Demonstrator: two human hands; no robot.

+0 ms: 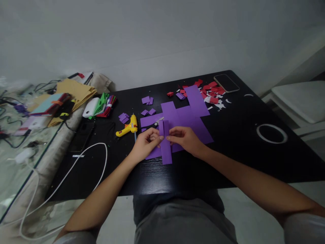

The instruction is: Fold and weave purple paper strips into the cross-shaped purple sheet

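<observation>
A long purple paper strip point(166, 152), folded lengthwise at its upper part, stands between my two hands above the table. My left hand point(147, 142) pinches its left edge with thumb and fingers. On the other side my right hand point(186, 139) pinches the right edge. Beneath and behind them lie large purple paper sheets point(203, 130), overlapping one another. Scissors point(154, 124) with dark handles rest on the sheets just beyond my left hand, partly hidden by the strip. A yellow glue gun point(129, 127) lies to the left of that hand.
Small purple paper pieces point(124, 117) lie behind the glue gun. Red and white scraps point(213, 93) spread at the back right, beside a phone point(226, 83). A white cable point(105, 159) loops at the left. A roll of tape point(271, 133) sits on the right of the black table point(238, 152).
</observation>
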